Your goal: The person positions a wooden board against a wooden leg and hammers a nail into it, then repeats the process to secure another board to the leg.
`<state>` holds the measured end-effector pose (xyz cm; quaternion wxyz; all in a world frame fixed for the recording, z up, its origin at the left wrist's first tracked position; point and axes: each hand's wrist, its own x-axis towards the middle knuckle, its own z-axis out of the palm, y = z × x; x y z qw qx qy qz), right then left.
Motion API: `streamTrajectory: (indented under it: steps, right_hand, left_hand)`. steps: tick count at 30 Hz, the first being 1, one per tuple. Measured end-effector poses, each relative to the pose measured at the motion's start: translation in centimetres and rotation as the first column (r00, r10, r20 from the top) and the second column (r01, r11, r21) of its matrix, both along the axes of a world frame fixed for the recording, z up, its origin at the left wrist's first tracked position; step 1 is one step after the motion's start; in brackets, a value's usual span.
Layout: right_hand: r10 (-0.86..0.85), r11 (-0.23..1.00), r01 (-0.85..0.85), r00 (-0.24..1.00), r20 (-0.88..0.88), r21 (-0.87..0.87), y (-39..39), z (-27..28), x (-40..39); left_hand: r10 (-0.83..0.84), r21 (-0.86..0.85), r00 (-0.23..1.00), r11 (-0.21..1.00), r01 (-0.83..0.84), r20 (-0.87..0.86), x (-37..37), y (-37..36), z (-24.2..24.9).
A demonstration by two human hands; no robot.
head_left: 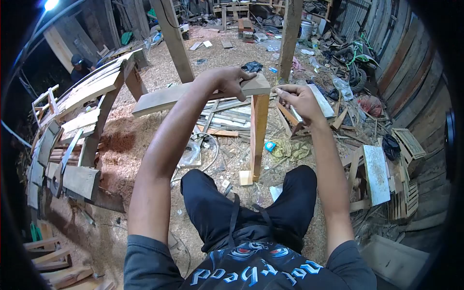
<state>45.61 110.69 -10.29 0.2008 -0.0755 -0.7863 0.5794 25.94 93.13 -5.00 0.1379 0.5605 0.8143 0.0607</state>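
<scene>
At the far left, a lit lamp (50, 4) up high and loose planks (58, 259) down low. Then another person (81, 69), dark cap, bent behind a slatted frame (92, 92) of pale wood. Beside that, a floor (118, 159) thick with shavings.

Further right, a rear post (175, 48), leaning in view, and before it the board (157, 100) — running sideways in front of the knees, right end on top of an upright (259, 135). Below the board, a clear bag (192, 155) on the floor, and just right of it a heap of slats (227, 118).

Over the board near its right end, the left hand (233, 84): wrist sharply bent, clamped on the wood, one finger stretched along the top, another part down the near face. By the foot of the upright, a small block (245, 178); just right, a blue tape measure (269, 146).

At the board's right end, the right hand (297, 100): fingers bunched, tips touching or just beside the corner — cannot tell which, nor whether pinching anything. Apart from the left hand, with the board's end between. Behind, a second post (289, 43).

Farther right, a wheel (358, 79) amid clutter, a speckled white board (376, 175), a slatted crate (410, 143), and lastly a plank wall (427, 96).
</scene>
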Motion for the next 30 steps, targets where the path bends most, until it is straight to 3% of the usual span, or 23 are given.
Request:
streamTrajectory:
  steps: [4,7,10,16,19,20,28,30]
  right_hand:
    - [0.044,0.998,-0.045,0.999,0.016,0.048,0.2,-1.2,-1.3]
    - [-0.091,0.996,0.09,0.977,-0.195,-0.013,-1.2,-1.6,-1.5]
    - [-0.13,0.956,0.195,0.952,-0.278,0.221,-1.5,-1.9,-1.7]
    - [-0.241,0.925,0.298,0.94,-0.244,0.236,-2.5,-2.4,-1.9]
    - [-0.235,0.866,0.374,0.891,-0.388,0.333,-2.8,-2.3,-1.8]
    - [-0.243,0.865,0.382,0.887,-0.393,0.326,-2.8,-2.2,-1.9]
    - [-0.253,0.925,0.338,0.888,-0.383,0.173,-1.3,-2.8,-3.3]
    - [-0.198,0.98,0.196,0.915,-0.35,-0.043,-0.8,-1.9,-4.0]
  left_hand:
    - [-0.03,0.003,1.0,1.0,0.03,0.006,-0.7,0.7,-0.2]
    - [-0.02,-0.019,1.0,1.0,0.02,-0.001,-0.8,0.9,-0.2]
    - [0.015,-0.034,1.0,0.999,-0.015,-0.002,-0.7,0.9,-0.3]
    - [0.022,-0.029,1.0,0.999,-0.022,0.008,-0.7,1.2,-0.6]
    - [0.064,-0.087,0.998,0.994,-0.065,-0.015,0.1,1.4,0.1]
    - [0.009,-0.028,1.0,1.0,-0.01,-0.014,-0.1,1.1,0.0]
    - [0.039,-0.072,0.999,0.997,-0.04,-0.019,-0.4,1.3,-0.2]
    - [0.033,-0.071,0.999,0.997,-0.035,-0.022,-0.1,1.1,0.3]
